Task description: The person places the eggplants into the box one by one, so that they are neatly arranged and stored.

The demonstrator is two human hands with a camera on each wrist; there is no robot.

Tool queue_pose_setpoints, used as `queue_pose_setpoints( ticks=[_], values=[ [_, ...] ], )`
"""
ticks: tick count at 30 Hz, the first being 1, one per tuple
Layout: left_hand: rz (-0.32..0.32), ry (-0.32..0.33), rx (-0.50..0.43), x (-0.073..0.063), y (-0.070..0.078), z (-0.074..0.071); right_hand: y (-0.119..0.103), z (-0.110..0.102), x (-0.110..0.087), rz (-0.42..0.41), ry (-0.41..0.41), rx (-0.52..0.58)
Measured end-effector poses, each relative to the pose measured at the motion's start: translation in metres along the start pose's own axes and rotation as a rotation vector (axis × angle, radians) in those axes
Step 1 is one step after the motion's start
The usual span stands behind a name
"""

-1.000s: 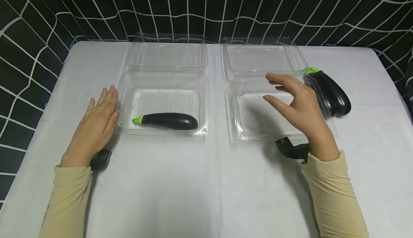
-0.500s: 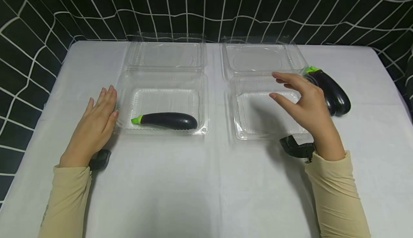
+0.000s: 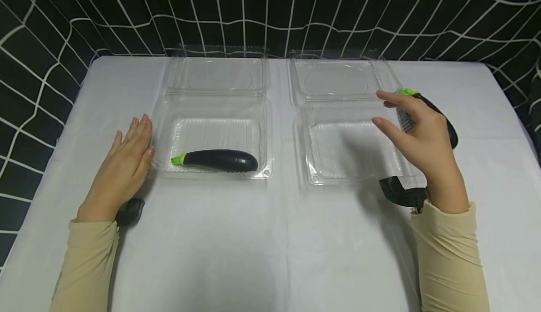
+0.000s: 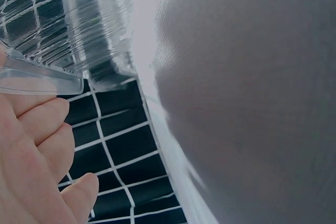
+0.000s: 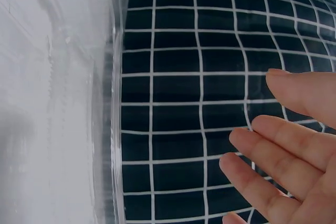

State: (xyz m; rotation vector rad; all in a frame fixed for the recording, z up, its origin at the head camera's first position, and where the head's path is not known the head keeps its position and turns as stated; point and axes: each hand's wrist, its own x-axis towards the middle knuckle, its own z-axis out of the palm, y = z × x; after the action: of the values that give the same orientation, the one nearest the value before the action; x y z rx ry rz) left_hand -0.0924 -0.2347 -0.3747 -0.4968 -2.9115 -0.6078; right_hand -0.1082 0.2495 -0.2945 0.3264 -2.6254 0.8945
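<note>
My left hand (image 3: 118, 171) lies with straight fingers at the left edge of a clear plastic clamshell container (image 3: 220, 131). In the left wrist view, the rim (image 4: 42, 80) overlaps the fingers of that hand (image 4: 39, 161). Inside this container, along its front side, lies a dark eggplant (image 3: 221, 160) with a green stem end. My right hand (image 3: 427, 147) hovers with fingers loosely spread over the right part of a second clear container (image 3: 329, 147). Just beyond that hand is more dark eggplant (image 3: 450, 128), partly hidden by it. The right wrist view shows nothing between the fingers (image 5: 273, 161).
Both container lids (image 3: 220, 74) stand folded back toward the far table edge. A white cloth (image 3: 236, 246) covers the table. Dark walls with white netting (image 3: 279, 16) rise behind and at the sides. A black camera mount (image 3: 401, 193) sits under the right wrist.
My right hand has moved to the right, from over the second container toward the eggplant at its right, and covers more of it. The left hand has stayed in place.
</note>
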Motion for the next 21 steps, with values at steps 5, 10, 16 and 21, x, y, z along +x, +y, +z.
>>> queue_pose_setpoints(
  ticks=[5, 10, 16, 21],
  values=[
    [0.0, 0.003, 0.003, 0.0, 0.0, -0.001, 0.006, -0.006, -0.001, 0.075, 0.005, 0.02],
    [-0.003, 0.006, 0.003, 0.0, -0.001, 0.0, 0.014, -0.014, -0.003, 0.151, 0.0, -0.004],
    [-0.017, 0.003, 0.016, 0.0, 0.0, 0.002, 0.024, -0.021, -0.006, 0.214, -0.002, -0.07],
    [-0.02, 0.0, 0.02, 0.0, 0.001, 0.001, 0.031, -0.025, -0.008, 0.243, 0.015, -0.081]
  ],
)
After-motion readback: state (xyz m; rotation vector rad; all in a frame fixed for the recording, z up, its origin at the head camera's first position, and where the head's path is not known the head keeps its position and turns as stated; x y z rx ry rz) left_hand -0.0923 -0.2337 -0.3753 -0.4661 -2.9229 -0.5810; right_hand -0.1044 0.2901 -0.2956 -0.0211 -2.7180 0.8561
